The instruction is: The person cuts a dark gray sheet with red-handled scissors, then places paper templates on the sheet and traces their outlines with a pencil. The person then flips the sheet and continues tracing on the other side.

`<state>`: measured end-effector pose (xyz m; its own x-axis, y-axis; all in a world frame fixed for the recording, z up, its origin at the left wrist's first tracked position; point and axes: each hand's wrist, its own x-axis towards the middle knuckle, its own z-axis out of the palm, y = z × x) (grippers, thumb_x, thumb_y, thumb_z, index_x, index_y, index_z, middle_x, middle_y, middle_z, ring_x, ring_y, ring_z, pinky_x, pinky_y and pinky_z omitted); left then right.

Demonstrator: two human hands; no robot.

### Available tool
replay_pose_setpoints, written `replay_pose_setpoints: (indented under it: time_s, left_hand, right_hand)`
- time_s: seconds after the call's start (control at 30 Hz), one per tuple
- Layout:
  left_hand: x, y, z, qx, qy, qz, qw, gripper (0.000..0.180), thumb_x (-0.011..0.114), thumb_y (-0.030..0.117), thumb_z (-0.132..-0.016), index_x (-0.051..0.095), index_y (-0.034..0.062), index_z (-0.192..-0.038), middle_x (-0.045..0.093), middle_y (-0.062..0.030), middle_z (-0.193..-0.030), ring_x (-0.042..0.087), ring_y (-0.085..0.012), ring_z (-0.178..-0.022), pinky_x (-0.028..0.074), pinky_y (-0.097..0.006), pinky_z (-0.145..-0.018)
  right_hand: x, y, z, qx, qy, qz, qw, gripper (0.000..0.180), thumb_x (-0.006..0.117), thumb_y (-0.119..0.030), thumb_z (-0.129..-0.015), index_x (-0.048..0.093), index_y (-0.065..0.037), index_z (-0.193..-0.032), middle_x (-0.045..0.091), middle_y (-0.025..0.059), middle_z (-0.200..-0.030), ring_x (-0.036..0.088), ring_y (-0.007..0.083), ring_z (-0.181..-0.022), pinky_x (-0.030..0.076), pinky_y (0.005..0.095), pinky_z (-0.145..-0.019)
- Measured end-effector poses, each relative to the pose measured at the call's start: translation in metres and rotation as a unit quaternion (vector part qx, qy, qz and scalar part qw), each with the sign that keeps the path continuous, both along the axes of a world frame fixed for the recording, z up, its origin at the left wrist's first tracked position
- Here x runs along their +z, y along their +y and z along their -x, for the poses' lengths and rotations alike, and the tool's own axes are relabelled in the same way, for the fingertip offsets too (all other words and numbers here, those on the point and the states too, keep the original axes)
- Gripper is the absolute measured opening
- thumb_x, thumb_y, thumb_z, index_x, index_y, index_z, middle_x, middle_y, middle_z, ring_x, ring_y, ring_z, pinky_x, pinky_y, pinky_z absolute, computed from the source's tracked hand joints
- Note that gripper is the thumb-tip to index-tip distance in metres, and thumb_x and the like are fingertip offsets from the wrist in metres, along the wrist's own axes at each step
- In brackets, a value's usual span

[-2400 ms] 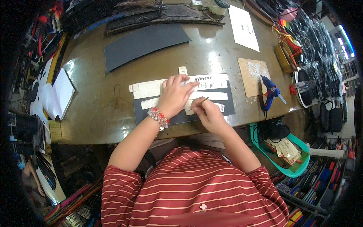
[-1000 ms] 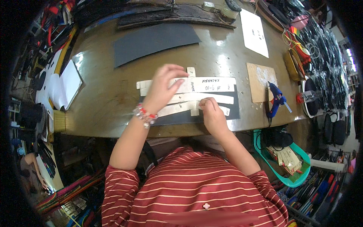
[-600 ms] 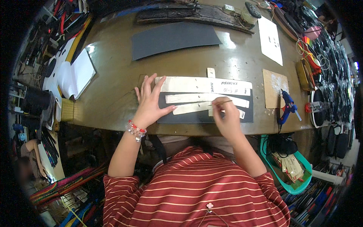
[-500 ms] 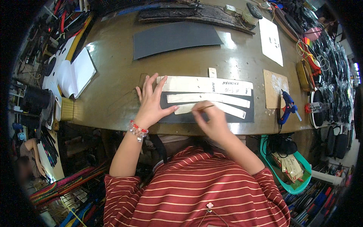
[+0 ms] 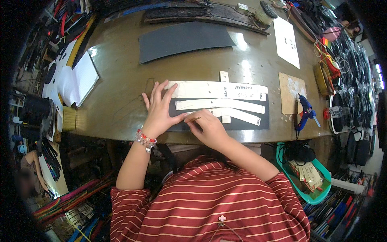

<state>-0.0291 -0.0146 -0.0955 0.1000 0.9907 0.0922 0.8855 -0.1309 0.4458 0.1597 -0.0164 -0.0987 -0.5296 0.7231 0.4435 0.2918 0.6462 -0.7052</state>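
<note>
A wide cream template strip [image 5: 238,89] with handwriting lies along the upper edge of a black sheet [image 5: 260,124]. Below it are a narrow template strip [image 5: 225,105] and a curved template strip [image 5: 244,116]. A short cross strip [image 5: 224,76] shows above and below them. My left hand [image 5: 160,111] is open, fingers spread, with fingertips on the wide strip's left end and the thumb at the curved strip's left end. My right hand [image 5: 209,128] pinches a thin brown pencil-like stick [image 5: 196,118] close to my left thumb; its tip is hidden.
A dark grey panel [image 5: 185,42] lies farther back, before a long dark board [image 5: 205,17]. To the right are white paper [image 5: 287,42], a stained cardboard piece [image 5: 291,90] and a blue glue gun [image 5: 306,112]. An open notebook [image 5: 82,80] sits at left; a green basket [image 5: 325,189] stands lower right.
My right hand has moved left along the curved strip with the stick, up to my left thumb. More of the short cross strip now shows below. My left hand stays in place.
</note>
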Motion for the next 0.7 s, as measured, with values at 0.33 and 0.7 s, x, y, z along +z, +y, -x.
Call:
replay_pose_setpoints:
  time_s: [0.33, 0.7]
  left_hand:
    - [-0.001, -0.001, 0.002, -0.004, 0.003, 0.014, 1.0, 0.087, 0.077, 0.044, -0.065, 0.037, 0.0211, -0.138, 0.024, -0.0078, -0.145, 0.012, -0.0355, -0.139, 0.001, -0.066, -0.105]
    - [0.014, -0.009, -0.012, -0.045, 0.027, -0.047, 0.998, 0.05, 0.073, 0.028, -0.073, 0.056, 0.0225, -0.119, 0.036, -0.0081, -0.132, 0.026, -0.0348, -0.13, 0.017, -0.058, -0.105]
  right_hand:
    - [0.009, 0.007, -0.055, -0.073, -0.056, -0.018, 0.996, 0.017, 0.065, 0.001, -0.073, 0.056, -0.005, -0.087, 0.061, 0.0078, -0.086, 0.058, 0.0268, -0.081, 0.047, 0.0361, -0.071]
    - [0.015, 0.013, -0.086, -0.155, -0.01, 0.169, 0.973, 0.016, 0.061, 0.003, -0.075, 0.055, -0.003, -0.089, 0.06, 0.0121, -0.083, 0.06, 0.0287, -0.076, 0.049, 0.035, -0.067]
